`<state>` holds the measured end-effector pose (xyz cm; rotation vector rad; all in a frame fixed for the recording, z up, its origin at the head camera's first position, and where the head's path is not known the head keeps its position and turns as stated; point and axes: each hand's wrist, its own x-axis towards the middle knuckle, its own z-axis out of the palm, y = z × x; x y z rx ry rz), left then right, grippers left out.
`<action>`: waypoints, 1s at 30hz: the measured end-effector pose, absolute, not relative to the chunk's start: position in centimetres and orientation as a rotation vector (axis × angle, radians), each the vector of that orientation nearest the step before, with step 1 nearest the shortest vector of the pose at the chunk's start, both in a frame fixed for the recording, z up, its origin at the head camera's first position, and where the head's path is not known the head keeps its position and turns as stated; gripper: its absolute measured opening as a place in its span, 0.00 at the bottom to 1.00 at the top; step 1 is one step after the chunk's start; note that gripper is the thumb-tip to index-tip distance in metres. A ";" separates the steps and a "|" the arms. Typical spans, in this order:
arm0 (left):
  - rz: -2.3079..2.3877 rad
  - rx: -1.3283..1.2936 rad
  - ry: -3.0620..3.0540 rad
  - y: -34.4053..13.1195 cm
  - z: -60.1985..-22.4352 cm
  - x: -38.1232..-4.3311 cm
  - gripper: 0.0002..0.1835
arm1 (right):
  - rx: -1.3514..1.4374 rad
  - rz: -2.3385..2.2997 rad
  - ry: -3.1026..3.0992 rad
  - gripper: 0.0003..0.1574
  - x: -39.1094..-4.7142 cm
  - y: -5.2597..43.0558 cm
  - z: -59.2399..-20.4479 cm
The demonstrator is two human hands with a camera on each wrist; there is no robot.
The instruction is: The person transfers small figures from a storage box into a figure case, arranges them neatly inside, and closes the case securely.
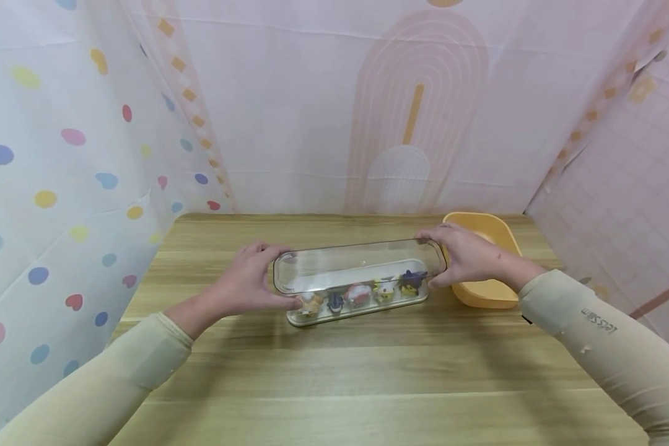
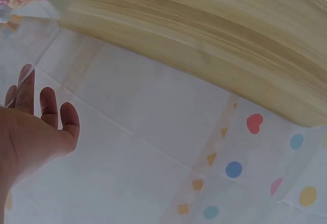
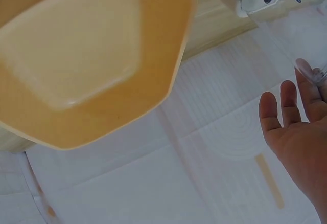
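Observation:
A clear, long cover with rounded ends (image 1: 357, 263) is held above the table by both hands. My left hand (image 1: 248, 282) grips its left end, thumb at the near side; the right hand (image 1: 463, 254) pinches the right end. Below the cover lies a long white tray (image 1: 362, 313) with several small toy figures in a row: an orange one (image 1: 311, 305), a dark grey one (image 1: 336, 303), a pink-and-white one (image 1: 359, 294), a yellow-and-white one (image 1: 384, 289) and a dark purple one (image 1: 411, 283). The left wrist view catches the cover's corner (image 2: 36, 45) against the fingers.
An orange-yellow plastic basin (image 1: 482, 303) stands on the right of the wooden table (image 1: 368, 365), close behind my right hand and forearm. Patterned cloth curtains (image 1: 290, 124) hang at the back and both sides of the table.

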<state>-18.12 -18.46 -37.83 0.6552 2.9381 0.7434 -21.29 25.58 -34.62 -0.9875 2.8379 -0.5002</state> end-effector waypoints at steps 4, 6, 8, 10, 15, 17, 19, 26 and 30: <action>0.733 0.657 2.946 -18.4 -37.9 -17.9 0.56 | -0.976 -0.482 2.847 0.55 -21.2 25.6 -34.6; 0.726 0.670 2.955 -18.3 -38.0 -17.9 0.56 | -0.968 -0.478 2.856 0.55 -21.1 25.7 -34.6; 0.732 0.685 2.964 -18.2 -38.1 -17.9 0.56 | -0.974 -0.479 2.863 0.55 -21.1 25.7 -34.6; 0.738 0.699 2.974 -18.1 -38.2 -17.9 0.55 | -0.983 -0.473 2.873 0.55 -21.1 25.7 -34.6; 0.772 0.724 3.002 -17.8 -38.3 -17.9 0.54 | -0.975 -0.437 2.925 0.56 -21.0 25.8 -34.6; 0.772 0.725 3.011 -17.7 -38.4 -17.9 0.54 | -0.976 -0.432 2.937 0.57 -21.0 25.8 -34.7; 0.769 0.720 3.015 -17.8 -38.5 -17.8 0.54 | -0.991 -0.427 2.939 0.57 -21.0 25.8 -34.7; 0.721 0.735 3.032 -17.8 -38.8 -17.3 0.54 | -1.040 -0.419 2.942 0.55 -20.6 25.8 -34.6; 0.697 0.774 3.050 -17.7 -39.2 -17.5 0.55 | -1.063 -0.421 2.962 0.56 -20.8 25.7 -35.0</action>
